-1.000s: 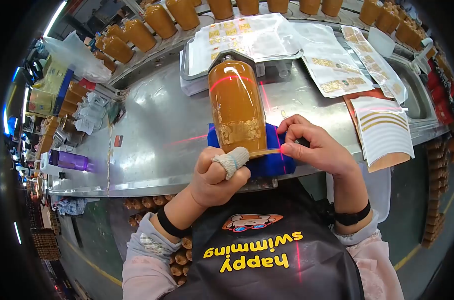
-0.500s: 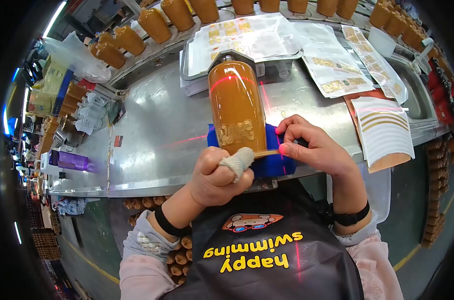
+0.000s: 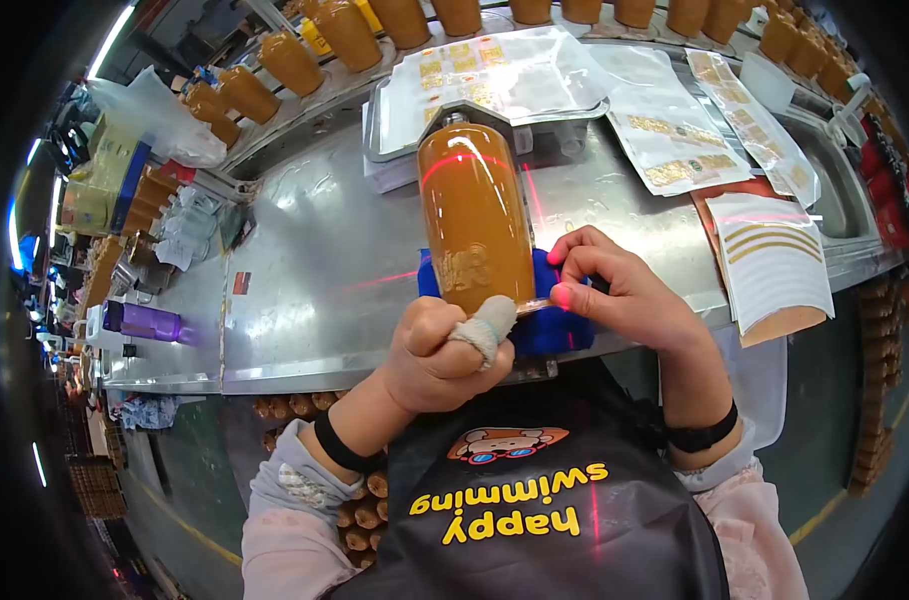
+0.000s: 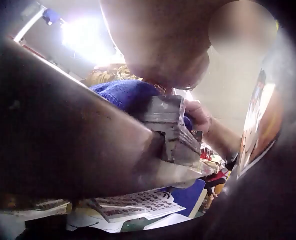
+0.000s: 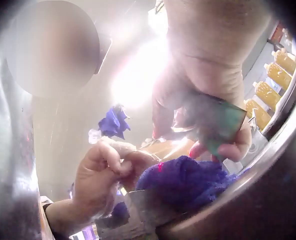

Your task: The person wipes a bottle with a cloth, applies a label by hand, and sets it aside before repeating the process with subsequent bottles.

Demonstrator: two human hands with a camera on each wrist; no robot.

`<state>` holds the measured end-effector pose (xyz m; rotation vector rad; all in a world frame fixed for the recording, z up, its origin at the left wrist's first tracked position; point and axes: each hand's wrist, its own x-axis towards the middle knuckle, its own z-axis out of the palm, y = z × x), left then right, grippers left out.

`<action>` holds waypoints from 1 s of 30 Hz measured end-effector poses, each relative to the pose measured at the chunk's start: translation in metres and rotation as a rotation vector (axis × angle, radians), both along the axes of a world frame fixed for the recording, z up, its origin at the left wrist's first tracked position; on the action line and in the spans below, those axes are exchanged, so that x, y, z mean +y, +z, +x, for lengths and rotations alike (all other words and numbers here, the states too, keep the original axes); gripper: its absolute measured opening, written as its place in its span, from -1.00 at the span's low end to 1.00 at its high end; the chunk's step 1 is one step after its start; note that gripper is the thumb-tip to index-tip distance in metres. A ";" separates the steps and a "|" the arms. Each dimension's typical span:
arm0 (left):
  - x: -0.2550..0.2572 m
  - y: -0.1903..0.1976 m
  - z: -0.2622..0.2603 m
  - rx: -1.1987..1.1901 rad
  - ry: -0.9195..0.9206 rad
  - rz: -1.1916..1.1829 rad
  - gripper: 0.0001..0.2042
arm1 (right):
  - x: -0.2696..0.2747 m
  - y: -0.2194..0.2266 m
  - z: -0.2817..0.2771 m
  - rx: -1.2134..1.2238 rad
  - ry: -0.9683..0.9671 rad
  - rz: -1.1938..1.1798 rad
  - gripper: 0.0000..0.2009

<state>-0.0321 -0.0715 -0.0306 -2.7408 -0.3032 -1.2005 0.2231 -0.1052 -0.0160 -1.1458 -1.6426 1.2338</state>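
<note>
A glossy brown bottle [image 3: 476, 210] lies lengthwise, its neck away from the person, over a blue cloth [image 3: 549, 325] on a small support. Raised gold lettering or relief shows near its base. My left hand [image 3: 439, 355] is curled, its thumb in a white knit finger cover [image 3: 489, 322] pressed against the bottle near the base. On the other side, my right hand [image 3: 629, 290] has thumb and index fingertips at the bottle's base rim. In the right wrist view, a dark greenish flat piece [image 5: 223, 120] sits within that hand's bent fingers.
Sheets of gold decals [image 3: 489, 70] lie on a tray behind the bottle; more decal sheets [image 3: 669, 130] are at right, before a sink [image 3: 839, 190]. Brown bottles [image 3: 344, 35] line the far side. A purple bottle [image 3: 144, 320] stands at left.
The brown bottle has turned about its long axis, so its relief shows a different part. My left thumb has shifted slightly right along the base. Bottles in the far row have shifted.
</note>
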 end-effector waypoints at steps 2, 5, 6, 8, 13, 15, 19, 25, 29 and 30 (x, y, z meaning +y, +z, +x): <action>0.004 0.008 0.000 0.056 -0.036 0.074 -0.74 | -0.001 -0.001 0.000 -0.002 -0.014 -0.005 -0.76; 0.003 0.012 0.003 0.109 -0.019 0.111 -0.74 | -0.001 -0.002 0.000 -0.032 -0.006 0.013 -0.77; 0.001 0.012 0.004 0.120 0.004 0.112 -0.74 | -0.001 -0.003 -0.001 -0.027 -0.012 0.012 -0.77; -0.001 0.016 0.005 0.147 0.042 0.101 -0.67 | -0.002 -0.004 -0.002 -0.016 -0.024 0.015 -0.76; -0.003 0.017 0.011 0.007 0.363 -0.115 -0.41 | -0.006 0.004 -0.003 -0.031 -0.036 0.036 -0.76; -0.008 0.009 0.007 -0.065 0.384 -0.220 -0.43 | -0.005 0.004 -0.004 -0.045 -0.033 0.080 -0.76; -0.012 0.000 0.001 -0.143 0.390 -0.352 -0.45 | -0.001 -0.002 -0.009 -0.068 -0.024 0.106 -0.76; -0.020 0.004 -0.011 -0.110 0.189 -0.175 -0.68 | -0.003 -0.003 -0.008 -0.025 -0.045 0.085 -0.75; -0.017 0.011 -0.009 0.029 0.163 0.029 -0.81 | -0.002 -0.004 -0.004 0.044 -0.027 0.014 -0.73; -0.014 0.013 -0.009 0.060 0.147 0.083 -0.81 | -0.003 -0.003 -0.004 0.033 -0.024 0.009 -0.73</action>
